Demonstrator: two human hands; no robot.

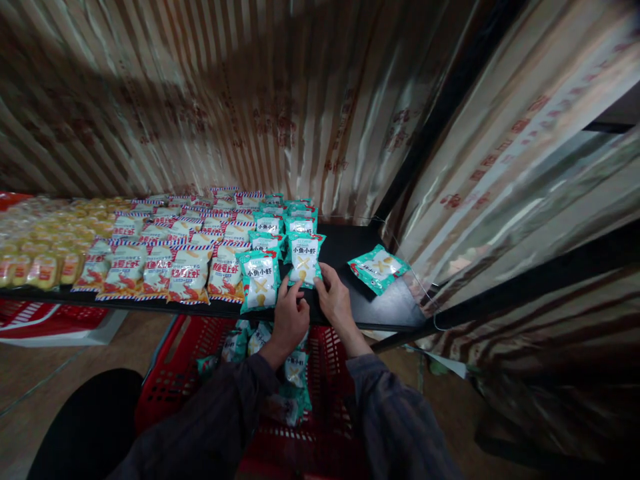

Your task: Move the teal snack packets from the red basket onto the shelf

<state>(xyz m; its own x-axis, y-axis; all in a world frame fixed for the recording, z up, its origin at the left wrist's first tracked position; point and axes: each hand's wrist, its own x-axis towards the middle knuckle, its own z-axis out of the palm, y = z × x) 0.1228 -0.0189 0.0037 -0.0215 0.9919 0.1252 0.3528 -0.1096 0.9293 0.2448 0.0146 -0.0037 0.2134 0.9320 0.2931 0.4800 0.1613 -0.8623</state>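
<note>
A dark shelf (350,250) crosses the middle of the frame, its left part filled with rows of snack bags. Below centre sits your red basket (165,387). Your left hand (290,319) and right hand (334,300) both pinch the bottom edge of a teal packet (305,257) at centre. Another teal packet (379,268) lies alone, right of them.

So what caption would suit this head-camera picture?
Both hands, left hand and right hand, touch a teal snack packet on a black shelf.
</note>
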